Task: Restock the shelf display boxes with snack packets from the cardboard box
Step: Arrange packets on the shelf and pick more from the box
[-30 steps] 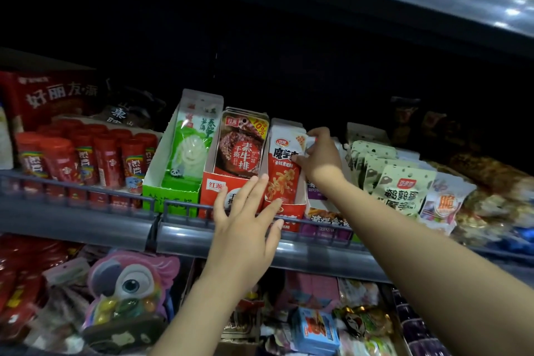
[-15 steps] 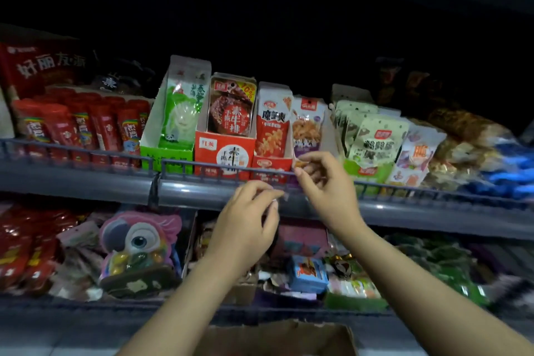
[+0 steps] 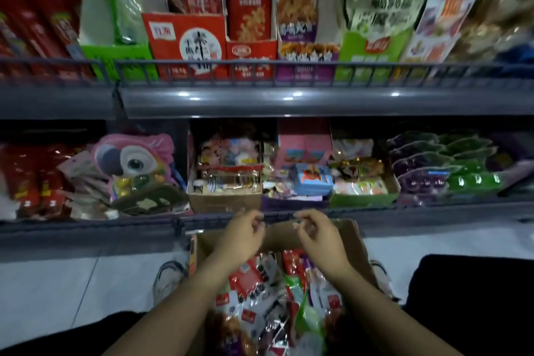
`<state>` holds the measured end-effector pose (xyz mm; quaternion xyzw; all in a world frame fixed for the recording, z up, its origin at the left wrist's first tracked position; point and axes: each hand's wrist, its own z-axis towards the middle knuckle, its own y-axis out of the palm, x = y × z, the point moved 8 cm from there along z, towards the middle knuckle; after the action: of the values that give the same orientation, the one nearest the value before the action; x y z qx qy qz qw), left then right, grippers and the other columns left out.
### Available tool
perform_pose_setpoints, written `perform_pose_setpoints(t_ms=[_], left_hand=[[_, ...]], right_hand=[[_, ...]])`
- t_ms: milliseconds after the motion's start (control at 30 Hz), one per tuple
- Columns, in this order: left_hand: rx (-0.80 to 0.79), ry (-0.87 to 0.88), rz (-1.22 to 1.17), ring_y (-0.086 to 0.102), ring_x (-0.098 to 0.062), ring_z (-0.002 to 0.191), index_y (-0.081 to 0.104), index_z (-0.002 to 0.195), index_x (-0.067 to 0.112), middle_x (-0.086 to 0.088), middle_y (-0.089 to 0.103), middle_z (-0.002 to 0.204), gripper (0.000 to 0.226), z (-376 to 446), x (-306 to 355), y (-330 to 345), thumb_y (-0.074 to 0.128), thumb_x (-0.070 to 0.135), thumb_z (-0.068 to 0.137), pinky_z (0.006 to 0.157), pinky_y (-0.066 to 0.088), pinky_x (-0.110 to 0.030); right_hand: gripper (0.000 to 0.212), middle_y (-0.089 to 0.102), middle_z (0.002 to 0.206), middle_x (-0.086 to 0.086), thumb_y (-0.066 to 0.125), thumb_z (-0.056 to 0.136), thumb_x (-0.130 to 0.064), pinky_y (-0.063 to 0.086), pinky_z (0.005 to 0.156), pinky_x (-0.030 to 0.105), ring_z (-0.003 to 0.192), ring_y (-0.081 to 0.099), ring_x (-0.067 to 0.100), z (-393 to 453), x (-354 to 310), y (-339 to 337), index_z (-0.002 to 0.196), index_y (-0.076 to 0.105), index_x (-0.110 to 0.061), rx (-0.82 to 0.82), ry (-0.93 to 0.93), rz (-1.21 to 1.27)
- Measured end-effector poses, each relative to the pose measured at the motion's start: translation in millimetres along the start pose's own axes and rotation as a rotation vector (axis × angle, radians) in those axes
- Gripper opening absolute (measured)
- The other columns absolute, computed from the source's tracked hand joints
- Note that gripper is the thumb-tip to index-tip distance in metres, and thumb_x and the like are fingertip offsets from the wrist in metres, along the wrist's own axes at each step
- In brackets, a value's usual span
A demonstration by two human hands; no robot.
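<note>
Both hands have dropped from the upper shelf's wire rail [image 3: 260, 66] to the open cardboard box [image 3: 351, 235] at six o'clock. Display boxes [image 3: 185, 37] stand at twelve o'clock behind that rail. Snack packets [image 3: 260, 292] fill the carton between its side walls. Left hand [image 3: 241, 235] and right hand [image 3: 319, 235] hover apart near the carton's far flap, fingers loosely curled, holding nothing.

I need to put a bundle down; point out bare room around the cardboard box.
Bare floor tiles lie left of the cardboard box, below the lower shelf edge; a narrower strip lies right. Inside, snack packets crowd it, under both hands.
</note>
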<state>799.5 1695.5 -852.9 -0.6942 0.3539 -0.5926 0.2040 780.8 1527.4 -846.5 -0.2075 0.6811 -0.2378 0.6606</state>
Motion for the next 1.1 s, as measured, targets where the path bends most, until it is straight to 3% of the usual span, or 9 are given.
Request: perform_pose_setpoints(t_ms=[67, 200, 367, 500, 600, 733, 867, 1000, 1100], left_hand=[[-0.125, -0.085, 0.066, 0.058, -0.012, 0.086, 0.055, 0.119, 0.019, -0.002, 0.063, 0.108, 0.026, -3.8, -33.1, 28.2, 0.047, 0.027, 0.096, 0.072, 0.046, -0.026], [-0.262, -0.194, 0.157, 0.06, -0.028, 0.103, 0.056, 0.121, 0.01, -0.014, 0.065, 0.113, 0.032, -4.8, -77.3, 69.3, 0.046, 0.027, 0.097, 0.083, 0.046, -0.03], [-0.308, -0.261, 0.117, 0.06, -0.027, 0.1, 0.063, 0.103, 0.005, -0.014, 0.066, 0.109, 0.025, -5.2, -109.6, 116.3, 0.046, 0.022, 0.096, 0.079, 0.043, -0.027], [-0.295, -0.369, 0.067, 0.059, -0.029, 0.104, 0.063, 0.11, 0.002, -0.017, 0.065, 0.113, 0.03, -12.8, -136.9, 142.9, 0.045, 0.022, 0.098, 0.083, 0.044, -0.028], [-0.285, -0.462, 0.054, 0.06, -0.03, 0.103, 0.059, 0.112, 0.003, -0.019, 0.063, 0.113, 0.036, -17.7, -156.1, 154.3, 0.042, 0.032, 0.099, 0.078, 0.04, -0.025], [-0.303, -0.531, 0.06, 0.053, -0.03, 0.116, 0.047, 0.131, 0.009, -0.019, 0.049, 0.134, 0.036, -21.2, -172.1, 165.5, 0.044, 0.022, 0.098, 0.09, 0.04, -0.027], [-0.296, -0.571, -0.035, 0.057, -0.028, 0.11, 0.05, 0.129, 0.011, -0.013, 0.059, 0.125, 0.036, -27.8, -179.1, 178.9, 0.05, 0.017, 0.094, 0.091, 0.043, -0.028], [-0.288, -0.564, -0.062, 0.053, -0.027, 0.116, 0.043, 0.137, 0.009, -0.013, 0.054, 0.131, 0.044, -33.2, -179.7, 185.0, 0.049, 0.017, 0.094, 0.097, 0.043, -0.03], [-0.272, -0.531, -0.045, 0.051, -0.025, 0.119, 0.043, 0.138, 0.01, -0.012, 0.053, 0.132, 0.044, -32.4, -179.3, 184.6, 0.047, 0.017, 0.095, 0.097, 0.04, -0.028]], right_hand=[[0.012, 0.059, 0.088, 0.002, 0.061, 0.088, -0.021, 0.047, 0.072, 0.027, 0.077, 0.058, 0.014, -7.9, 34.1, 22.3, 0.1, 0.059, -0.024, -0.057, 0.096, 0.01], [0.017, 0.06, 0.095, 0.0, 0.062, 0.088, -0.021, 0.038, 0.071, 0.023, 0.082, 0.056, 0.013, -24.4, 84.4, 64.5, 0.104, 0.065, -0.018, -0.149, 0.187, -0.045], [0.02, 0.066, 0.1, 0.005, 0.062, 0.087, -0.016, 0.044, 0.073, 0.023, 0.089, 0.06, 0.019, -39.8, 133.7, 111.1, 0.106, 0.066, -0.017, -0.286, 0.316, -0.027], [0.024, 0.066, 0.112, 0.004, 0.06, 0.087, -0.013, 0.044, 0.077, 0.017, 0.099, 0.062, 0.016, -46.0, 160.8, 137.7, 0.111, 0.065, -0.013, -0.369, 0.403, -0.022], [0.032, 0.064, 0.122, 0.005, 0.064, 0.088, -0.018, 0.047, 0.091, 0.023, 0.109, 0.06, 0.017, -49.3, 174.9, 155.2, 0.119, 0.062, -0.011, -0.437, 0.486, 0.014], [0.044, 0.056, 0.132, 0.007, 0.061, 0.09, -0.024, 0.044, 0.095, 0.024, 0.115, 0.057, 0.02, -52.3, 184.0, 172.5, 0.131, 0.053, -0.01, -0.532, 0.523, -0.027], [0.048, 0.053, 0.134, 0.011, 0.056, 0.093, -0.023, 0.043, 0.095, 0.026, 0.115, 0.055, 0.022, -54.0, 192.7, 186.2, 0.137, 0.045, -0.007, -0.591, 0.585, -0.033], [0.04, 0.049, 0.14, 0.01, 0.051, 0.095, -0.023, 0.04, 0.09, 0.021, 0.119, 0.052, 0.023, -52.6, 203.0, 192.9, 0.132, 0.052, -0.007, -0.571, 0.634, -0.081], [0.029, 0.062, 0.123, 0.01, 0.061, 0.09, -0.022, 0.043, 0.086, 0.023, 0.108, 0.058, 0.024, -52.7, 211.1, 191.7, 0.111, 0.064, -0.003, -0.475, 0.721, -0.047]])
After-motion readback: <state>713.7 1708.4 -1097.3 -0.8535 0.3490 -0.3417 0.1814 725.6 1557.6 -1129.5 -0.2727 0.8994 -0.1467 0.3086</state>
